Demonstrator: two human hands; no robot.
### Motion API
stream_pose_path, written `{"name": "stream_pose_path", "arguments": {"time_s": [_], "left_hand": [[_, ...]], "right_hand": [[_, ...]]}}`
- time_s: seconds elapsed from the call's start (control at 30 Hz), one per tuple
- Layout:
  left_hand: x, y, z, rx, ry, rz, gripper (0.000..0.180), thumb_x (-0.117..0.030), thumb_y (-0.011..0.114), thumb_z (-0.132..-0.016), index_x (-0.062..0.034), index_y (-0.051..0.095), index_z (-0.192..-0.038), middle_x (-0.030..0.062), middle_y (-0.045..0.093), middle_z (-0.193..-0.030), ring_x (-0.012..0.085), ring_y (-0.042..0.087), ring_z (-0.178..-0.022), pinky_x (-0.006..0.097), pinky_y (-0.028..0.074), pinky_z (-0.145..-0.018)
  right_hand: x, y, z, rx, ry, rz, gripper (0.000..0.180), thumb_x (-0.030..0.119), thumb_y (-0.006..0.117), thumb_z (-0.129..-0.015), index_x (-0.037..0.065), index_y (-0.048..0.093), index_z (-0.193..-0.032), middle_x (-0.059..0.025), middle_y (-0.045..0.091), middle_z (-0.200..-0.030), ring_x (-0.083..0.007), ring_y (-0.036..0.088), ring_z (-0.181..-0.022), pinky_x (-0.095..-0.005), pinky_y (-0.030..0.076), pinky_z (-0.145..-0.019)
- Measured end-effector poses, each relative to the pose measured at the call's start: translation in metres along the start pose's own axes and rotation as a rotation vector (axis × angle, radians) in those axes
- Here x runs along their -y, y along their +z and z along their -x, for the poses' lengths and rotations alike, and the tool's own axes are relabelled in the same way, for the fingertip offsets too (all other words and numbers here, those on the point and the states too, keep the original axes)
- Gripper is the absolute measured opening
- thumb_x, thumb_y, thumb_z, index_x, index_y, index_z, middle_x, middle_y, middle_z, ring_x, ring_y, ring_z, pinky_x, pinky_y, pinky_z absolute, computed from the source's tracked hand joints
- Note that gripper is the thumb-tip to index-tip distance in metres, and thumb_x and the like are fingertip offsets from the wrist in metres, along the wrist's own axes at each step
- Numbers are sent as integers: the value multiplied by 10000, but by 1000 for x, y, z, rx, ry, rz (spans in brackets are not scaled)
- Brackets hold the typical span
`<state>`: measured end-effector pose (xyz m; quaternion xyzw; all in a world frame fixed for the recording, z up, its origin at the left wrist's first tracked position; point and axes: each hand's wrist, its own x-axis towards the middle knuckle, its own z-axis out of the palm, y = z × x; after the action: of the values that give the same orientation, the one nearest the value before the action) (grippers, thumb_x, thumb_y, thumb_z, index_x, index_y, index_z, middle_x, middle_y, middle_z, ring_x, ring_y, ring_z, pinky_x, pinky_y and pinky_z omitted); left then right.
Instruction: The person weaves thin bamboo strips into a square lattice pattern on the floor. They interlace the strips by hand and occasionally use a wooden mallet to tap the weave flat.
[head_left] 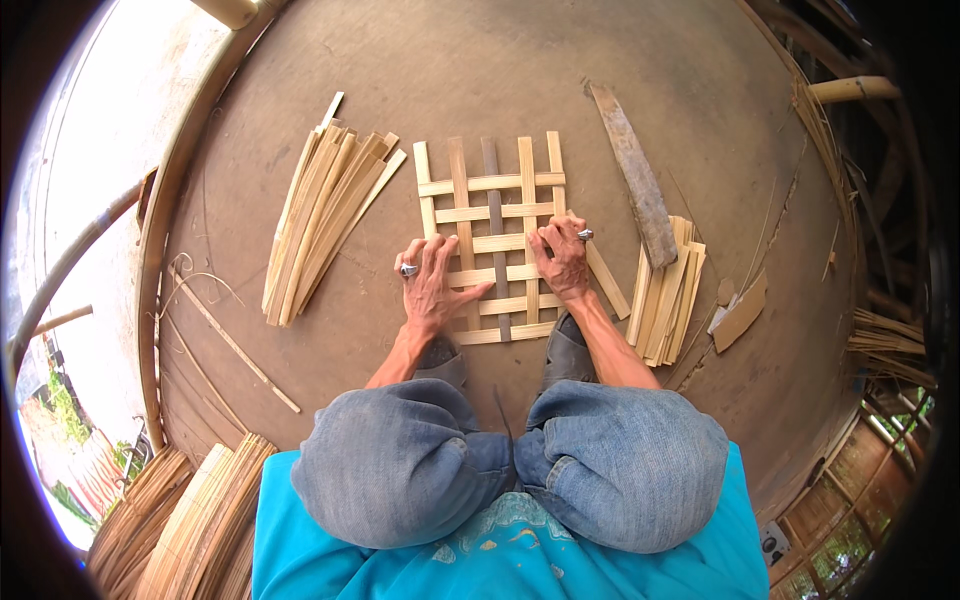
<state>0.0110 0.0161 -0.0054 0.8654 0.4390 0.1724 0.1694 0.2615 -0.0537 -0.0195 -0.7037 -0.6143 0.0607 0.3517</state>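
Observation:
A small woven mat of flat bamboo strips (492,182) lies on the brown floor in front of my knees, pale strips crossing at right angles with one dark grey upright strip (493,215) in the middle. My left hand (432,282), with a ring, rests on the mat's left side, fingers spread over the horizontal strips. My right hand (562,256), also ringed, presses on the mat's right side, fingertips on a horizontal strip near the centre. Neither hand lifts a strip off the mat.
A bundle of long pale strips (320,215) lies to the left. A shorter stack (668,290) lies to the right with a dark long blade (632,172) across it. Thin slivers (230,345) and more bamboo bundles (190,520) sit at lower left. My denim knees (500,460) fill the foreground.

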Motion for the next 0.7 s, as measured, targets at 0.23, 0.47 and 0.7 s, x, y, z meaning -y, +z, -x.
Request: {"name": "stream_pose_path", "arguments": {"time_s": [0.23,0.47,0.7], "left_hand": [[-2,0,0,-3,7,21,1008,-624,936,-640,-154,543,-1440,39,503,-1403,285,412,-1370,530,288,-1155],[17,-25,6,-2,44,173,776,-335,896,-841,-108,560,-1503,106,542,-1503,338,459,-1426,502,353,-1193],[38,-52,34,-43,-65,130,681,-234,873,-878,-105,604,-1490,100,590,-1515,330,480,-1447,476,391,-1213]], "right_hand": [[-1,-1,3,-28,1,-8,159,119,782,-939,65,638,-975,-101,573,-1024,-326,539,-1033,-486,474,-972],[2,-35,5,-55,50,-58,167,63,734,-968,49,708,-1132,-131,679,-1138,-331,643,-1070,-446,525,-952],[-16,-99,44,-158,276,115,162,21,691,-983,44,718,-1141,-140,685,-1131,-336,665,-1076,-441,541,-924]]}}
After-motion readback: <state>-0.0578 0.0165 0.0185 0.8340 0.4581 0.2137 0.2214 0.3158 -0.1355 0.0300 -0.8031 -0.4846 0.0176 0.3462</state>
